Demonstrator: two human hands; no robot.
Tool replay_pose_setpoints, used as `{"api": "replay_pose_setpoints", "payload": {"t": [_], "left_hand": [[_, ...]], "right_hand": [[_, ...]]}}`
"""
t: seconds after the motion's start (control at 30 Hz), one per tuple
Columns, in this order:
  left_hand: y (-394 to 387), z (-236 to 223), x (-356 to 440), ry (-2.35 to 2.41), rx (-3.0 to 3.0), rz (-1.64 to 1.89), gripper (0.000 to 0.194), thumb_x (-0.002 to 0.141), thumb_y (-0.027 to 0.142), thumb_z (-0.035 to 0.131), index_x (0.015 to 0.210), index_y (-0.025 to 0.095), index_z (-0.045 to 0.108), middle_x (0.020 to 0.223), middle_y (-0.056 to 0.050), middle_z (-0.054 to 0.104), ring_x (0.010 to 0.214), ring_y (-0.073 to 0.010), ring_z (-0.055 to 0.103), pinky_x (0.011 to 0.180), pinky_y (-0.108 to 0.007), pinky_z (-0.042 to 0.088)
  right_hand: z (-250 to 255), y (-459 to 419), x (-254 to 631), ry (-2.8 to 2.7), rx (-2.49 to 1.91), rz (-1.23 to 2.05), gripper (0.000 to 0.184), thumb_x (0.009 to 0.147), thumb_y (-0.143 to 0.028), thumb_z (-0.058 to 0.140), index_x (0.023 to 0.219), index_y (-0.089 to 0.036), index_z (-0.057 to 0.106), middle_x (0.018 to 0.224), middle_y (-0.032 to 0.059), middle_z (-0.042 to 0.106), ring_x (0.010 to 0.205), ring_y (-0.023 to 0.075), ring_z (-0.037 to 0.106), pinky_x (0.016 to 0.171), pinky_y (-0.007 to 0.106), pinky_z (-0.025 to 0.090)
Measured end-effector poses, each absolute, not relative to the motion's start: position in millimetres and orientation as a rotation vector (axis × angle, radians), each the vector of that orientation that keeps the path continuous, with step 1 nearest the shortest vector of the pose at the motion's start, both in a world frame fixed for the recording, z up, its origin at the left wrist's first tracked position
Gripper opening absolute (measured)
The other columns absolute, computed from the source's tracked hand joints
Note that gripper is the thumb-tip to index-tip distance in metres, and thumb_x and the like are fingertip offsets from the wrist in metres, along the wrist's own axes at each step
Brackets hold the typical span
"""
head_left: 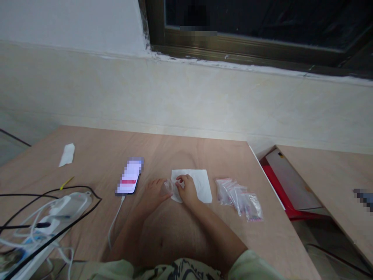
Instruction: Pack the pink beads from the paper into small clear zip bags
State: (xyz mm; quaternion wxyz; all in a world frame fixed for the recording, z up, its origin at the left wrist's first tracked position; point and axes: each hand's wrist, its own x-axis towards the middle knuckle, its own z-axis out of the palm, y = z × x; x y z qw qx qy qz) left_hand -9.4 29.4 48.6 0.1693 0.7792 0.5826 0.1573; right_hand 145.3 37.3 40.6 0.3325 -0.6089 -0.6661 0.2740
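Both hands are together at the middle of the view, forearms coming in from 6 o'clock over a plywood tabletop, pale green sleeves at the bottom edge. Left hand: partly closed, fingers extended toward the right and touching a small clear plastic piece from the left. Right hand: curled into a pinch, fingers on the upper right of the same piece. The hands are just apart, with the piece between them. Its exact shape is hard to tell, as it is transparent and partly covered by the fingers.

Under the right hand lies a white paper sheet, its left edge beneath the piece. At 3 o'clock from the hands, just past the sheet, is a row of small zip bags. At 10 o'clock is a smartphone with its screen obscured, a white cable running from it toward 6 o'clock. At 9 o'clock, a power strip with white chargers and black cables. Farther out at 10 o'clock, a white paper scrap. Beyond the table edge at 2 o'clock, a red object, then a wall and dark window frame.
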Motion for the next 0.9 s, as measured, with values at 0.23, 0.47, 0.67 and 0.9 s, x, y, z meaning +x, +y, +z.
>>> {"api": "replay_pose_setpoints", "payload": {"t": [0.23,0.47,0.67,0.9], "left_hand": [[26.8,62.7,-12.1,1.674,2.172,0.392,0.041,0.067,0.036,0.056,0.101,0.014,0.054,0.102,-0.011,0.059,0.096,-0.0257,0.052,0.084,-0.038,0.037],[29.0,62.8,-9.6,1.693,2.151,0.333,0.042,0.068,0.035,0.055,0.103,0.012,0.053,0.103,-0.013,0.059,0.097,-0.0263,0.052,0.085,-0.038,0.037],[27.9,65.7,-8.0,1.698,2.142,0.319,0.042,0.067,0.032,0.058,0.104,0.011,0.052,0.104,-0.014,0.058,0.099,-0.026,0.051,0.086,-0.038,0.036],[31.0,52.3,-5.4,1.67,2.175,0.346,0.044,0.066,0.035,0.059,0.104,0.014,0.052,0.103,-0.012,0.059,0.098,-0.0255,0.051,0.085,-0.039,0.037]], "right_hand": [[30.3,46.0,144.9,-2.01,-1.67,0.639,0.013,0.071,-0.011,0.053,0.074,-0.019,0.063,0.087,0.0067,0.052,0.085,0.0186,0.045,0.07,0.026,0.039],[28.6,49.8,148.4,-2.016,-1.699,0.634,0.005,0.069,-0.014,0.059,0.07,-0.018,0.062,0.083,0.006,0.056,0.085,0.0186,0.047,0.069,0.026,0.039],[26.8,48.4,153.0,-1.983,-1.649,0.63,0.005,0.068,-0.013,0.061,0.07,-0.017,0.063,0.079,0.0062,0.058,0.082,0.0188,0.048,0.07,0.027,0.039],[44.2,41.0,148.0,-1.771,-1.442,0.783,0.007,0.071,-0.022,0.058,0.074,-0.016,0.062,0.074,0.0035,0.06,0.075,0.0147,0.052,0.074,0.027,0.039]]}}
